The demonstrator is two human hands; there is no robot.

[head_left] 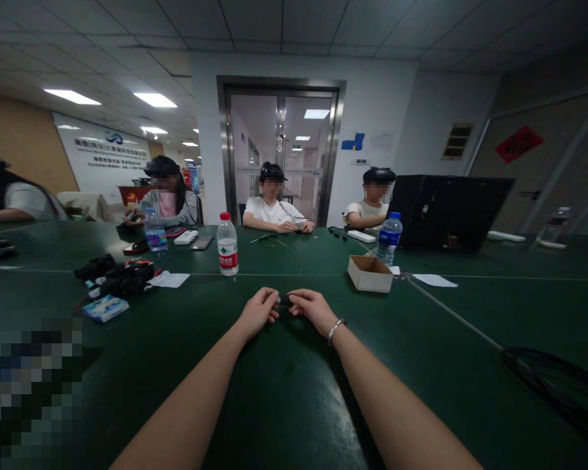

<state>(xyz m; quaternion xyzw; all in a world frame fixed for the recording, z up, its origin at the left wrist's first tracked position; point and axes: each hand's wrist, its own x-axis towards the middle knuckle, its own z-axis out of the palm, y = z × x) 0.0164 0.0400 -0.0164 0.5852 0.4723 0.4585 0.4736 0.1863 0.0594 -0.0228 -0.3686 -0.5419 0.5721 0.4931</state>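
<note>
Just above the green table (pixel 274 378), my two hands meet near the middle of the view. Between them is a small black piece with a silvery end (pixel 285 300); it is too small to tell its kind. My right hand (pixel 314 311) pinches its dark end, and a bracelet (pixel 335 331) circles that wrist. The fingers of my left hand (pixel 261 312) are closed at the silvery end. Fingertips hide part of the piece.
Ahead stand a red-capped bottle (pixel 228 247) and, to the right, an open cardboard box (pixel 370 274) by a blue-capped bottle (pixel 390 238). A black gear pile (pixel 122 277) and tissue pack (pixel 105 308) lie left. Coiled cable (pixel 553 385) lies right. Several people sit around the table.
</note>
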